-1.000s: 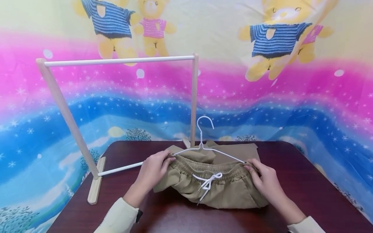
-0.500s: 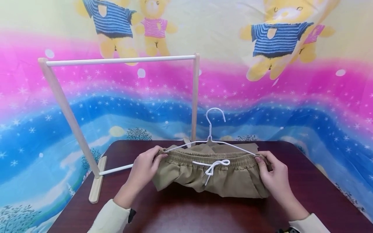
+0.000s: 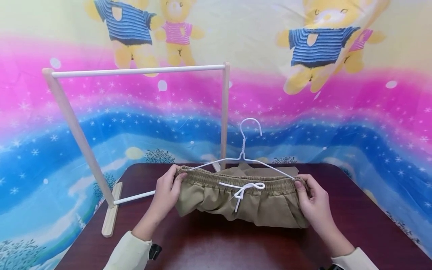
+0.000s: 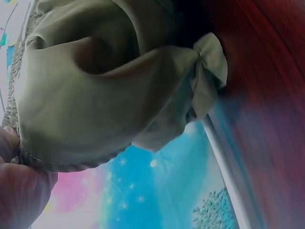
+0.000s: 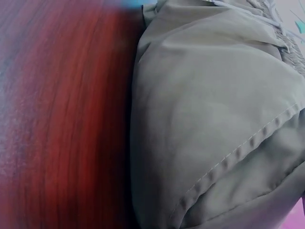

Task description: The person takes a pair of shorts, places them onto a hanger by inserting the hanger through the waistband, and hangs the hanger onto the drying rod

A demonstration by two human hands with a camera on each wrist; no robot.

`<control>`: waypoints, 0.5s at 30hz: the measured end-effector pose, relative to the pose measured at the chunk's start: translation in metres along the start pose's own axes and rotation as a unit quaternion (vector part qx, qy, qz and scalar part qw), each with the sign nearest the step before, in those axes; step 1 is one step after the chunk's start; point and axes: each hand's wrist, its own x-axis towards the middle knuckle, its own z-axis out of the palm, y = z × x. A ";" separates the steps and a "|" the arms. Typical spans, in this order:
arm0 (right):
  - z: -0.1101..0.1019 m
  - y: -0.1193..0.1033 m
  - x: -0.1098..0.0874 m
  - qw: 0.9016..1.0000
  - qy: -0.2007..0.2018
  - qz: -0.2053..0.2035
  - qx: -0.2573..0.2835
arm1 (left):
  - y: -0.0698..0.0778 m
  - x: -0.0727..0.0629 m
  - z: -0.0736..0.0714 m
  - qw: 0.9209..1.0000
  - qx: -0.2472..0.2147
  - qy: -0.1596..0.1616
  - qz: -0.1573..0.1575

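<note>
Khaki drawstring shorts [image 3: 266,210] are held up by the waistband between both hands, with a white cord tied in a bow at the front. My left hand [image 3: 168,187] pinches the left end of the elastic waistband, thumb in front. At the right end my right hand [image 3: 314,200] grips the waistband the same way. A white hanger [image 3: 242,150] stands in the waist opening, hook up; its arms slope down to the waistband near each hand, their ends hidden. In the left wrist view the cloth [image 4: 86,100] hangs in folds. The right wrist view shows a stitched pocket seam [image 5: 224,164].
A wooden rack [image 3: 81,138] with a white top bar [image 3: 138,70] stands at the left of the dark red-brown table [image 3: 216,251]. Its lower bar [image 3: 135,197] runs behind the left hand. A printed curtain [image 3: 303,123] hangs behind the table.
The hands have raised the waistband and spread it wider, pulling it straighter. The hanger has risen and shifted right with it. In the last half second the left hand has moved slightly up.
</note>
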 end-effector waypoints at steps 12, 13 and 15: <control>-0.004 0.003 -0.003 1.000 -0.004 0.016 0.017 | 0.000 -0.004 0.003 0.999 -0.018 -0.036 -0.026; -0.003 0.002 -0.003 1.000 -0.004 0.017 0.009 | -0.002 -0.004 0.003 0.999 -0.007 -0.046 -0.019; -0.002 0.001 -0.005 1.000 -0.002 0.024 -0.003 | -0.005 -0.006 0.004 0.998 0.014 -0.066 -0.003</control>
